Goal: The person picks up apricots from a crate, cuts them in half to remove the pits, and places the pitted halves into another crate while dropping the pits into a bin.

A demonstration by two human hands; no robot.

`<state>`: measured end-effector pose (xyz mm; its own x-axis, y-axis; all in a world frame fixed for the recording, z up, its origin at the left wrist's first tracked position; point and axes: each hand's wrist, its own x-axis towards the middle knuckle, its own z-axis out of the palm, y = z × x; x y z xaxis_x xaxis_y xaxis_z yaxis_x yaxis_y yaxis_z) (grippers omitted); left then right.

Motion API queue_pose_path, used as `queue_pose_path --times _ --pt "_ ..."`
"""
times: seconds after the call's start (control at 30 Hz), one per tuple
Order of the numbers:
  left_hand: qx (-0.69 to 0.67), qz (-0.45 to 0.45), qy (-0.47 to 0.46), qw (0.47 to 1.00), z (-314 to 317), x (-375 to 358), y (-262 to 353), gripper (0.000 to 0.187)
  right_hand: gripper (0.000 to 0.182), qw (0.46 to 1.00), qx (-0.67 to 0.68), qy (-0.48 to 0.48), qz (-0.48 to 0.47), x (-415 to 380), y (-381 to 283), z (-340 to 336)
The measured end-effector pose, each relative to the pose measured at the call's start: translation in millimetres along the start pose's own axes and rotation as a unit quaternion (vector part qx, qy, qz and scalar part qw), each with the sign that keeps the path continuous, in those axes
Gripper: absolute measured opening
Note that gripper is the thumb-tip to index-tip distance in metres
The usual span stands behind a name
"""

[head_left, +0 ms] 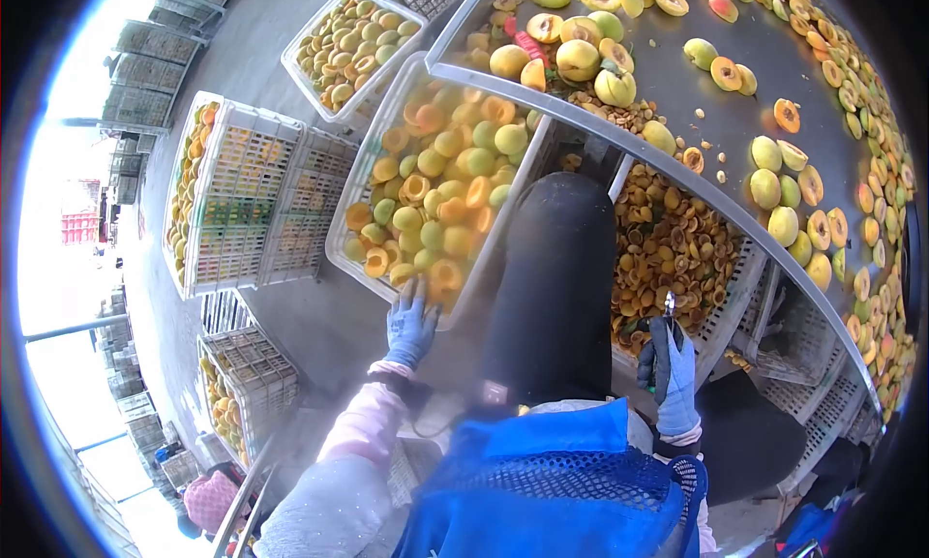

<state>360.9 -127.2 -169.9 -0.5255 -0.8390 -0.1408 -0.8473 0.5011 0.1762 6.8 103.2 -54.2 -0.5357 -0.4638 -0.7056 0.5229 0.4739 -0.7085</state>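
My left hand [410, 324], in a blue glove, reaches down to the near rim of a white crate [360, 192] filled with halved peaches; its fingers are spread and touch the rim. My right hand [670, 369], also gloved, is closed around a small knife [668, 303] with the blade pointing up. It hovers over another white crate [737, 289] holding peach halves and pits, under the table edge. My dark trouser leg [559, 277] lies between the two crates.
A metal table [677, 64] carries whole and halved peaches. More white crates [350, 43] of fruit sit on the concrete floor to the left, with stacked empty ones [254, 202]. Another person in a pink hat [209, 500] is at the lower left.
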Motion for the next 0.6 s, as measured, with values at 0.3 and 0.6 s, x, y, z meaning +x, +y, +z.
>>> queue_pose_path --times 0.3,0.6 --pt "0.03 0.013 -0.036 0.999 -36.5 28.6 13.8 0.028 0.028 1.0 -0.001 0.017 0.02 3.1 -2.2 6.2" --pt "0.037 -0.213 0.097 0.972 47.7 77.3 45.2 0.079 0.03 0.999 -0.025 0.016 0.023 1.6 -2.4 11.8"
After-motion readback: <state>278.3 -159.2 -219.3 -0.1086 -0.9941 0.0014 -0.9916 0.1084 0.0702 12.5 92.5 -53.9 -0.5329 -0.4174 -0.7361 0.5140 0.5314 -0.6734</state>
